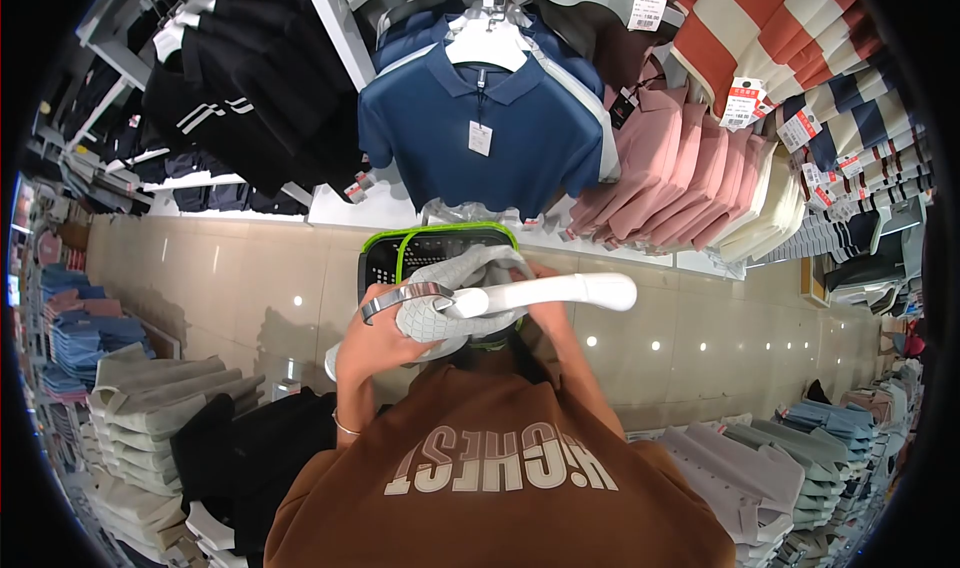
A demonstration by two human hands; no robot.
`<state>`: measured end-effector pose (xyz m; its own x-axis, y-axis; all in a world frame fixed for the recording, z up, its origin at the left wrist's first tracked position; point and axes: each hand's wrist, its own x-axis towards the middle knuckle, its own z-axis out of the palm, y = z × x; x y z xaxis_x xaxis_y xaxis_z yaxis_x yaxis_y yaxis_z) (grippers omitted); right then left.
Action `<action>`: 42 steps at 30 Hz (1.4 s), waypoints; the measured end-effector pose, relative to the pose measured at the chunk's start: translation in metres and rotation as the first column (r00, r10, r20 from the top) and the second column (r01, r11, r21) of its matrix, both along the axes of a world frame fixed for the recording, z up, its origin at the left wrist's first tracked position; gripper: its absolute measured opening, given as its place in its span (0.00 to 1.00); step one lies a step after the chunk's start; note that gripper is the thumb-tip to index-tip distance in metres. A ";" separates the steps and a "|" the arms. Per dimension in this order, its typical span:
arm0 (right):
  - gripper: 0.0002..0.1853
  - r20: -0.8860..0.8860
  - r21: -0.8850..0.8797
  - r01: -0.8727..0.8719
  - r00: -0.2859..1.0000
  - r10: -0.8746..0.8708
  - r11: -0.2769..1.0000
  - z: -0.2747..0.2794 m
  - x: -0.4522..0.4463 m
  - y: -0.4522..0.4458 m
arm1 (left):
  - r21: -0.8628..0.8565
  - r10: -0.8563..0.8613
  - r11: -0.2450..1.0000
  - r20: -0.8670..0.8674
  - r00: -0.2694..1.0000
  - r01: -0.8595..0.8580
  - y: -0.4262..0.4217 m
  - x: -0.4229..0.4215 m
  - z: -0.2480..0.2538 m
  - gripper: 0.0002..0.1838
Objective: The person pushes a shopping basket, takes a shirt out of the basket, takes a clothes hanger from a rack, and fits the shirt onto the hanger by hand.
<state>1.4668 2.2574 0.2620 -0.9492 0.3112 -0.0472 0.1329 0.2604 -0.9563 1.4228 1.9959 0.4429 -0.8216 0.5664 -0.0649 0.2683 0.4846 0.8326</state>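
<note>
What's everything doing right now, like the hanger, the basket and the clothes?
White hanger: one end sticking out of the grey garment
Grey garment: bunched up
Left hand: gripping the grey garment
Right hand: at the garment, fingers partly hidden
Shopping basket: upright, partly covered
Navy polo shirt: hanging, tag attached
Pink shirts: hanging in a row
Blue clothes: stacked

Glossy white plastic hanger [560, 293], shiny metal hook [405, 296], matt textured grey cloth garment [425, 316].

left hand [385, 340] curled, right hand [544, 290] partly hidden.
</note>
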 end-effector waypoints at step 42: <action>0.15 -0.432 0.159 0.206 0.894 -0.119 0.966 0.144 0.012 0.082 | 0.428 0.055 0.878 0.350 0.935 -0.212 -0.022 -0.022 -0.007 0.21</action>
<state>1.4786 2.3398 0.4057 -0.8034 0.4247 0.4173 -0.2078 0.4567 -0.8650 1.4010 1.9735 0.4359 -0.8699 0.4831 -0.0994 -0.0885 0.0454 0.9950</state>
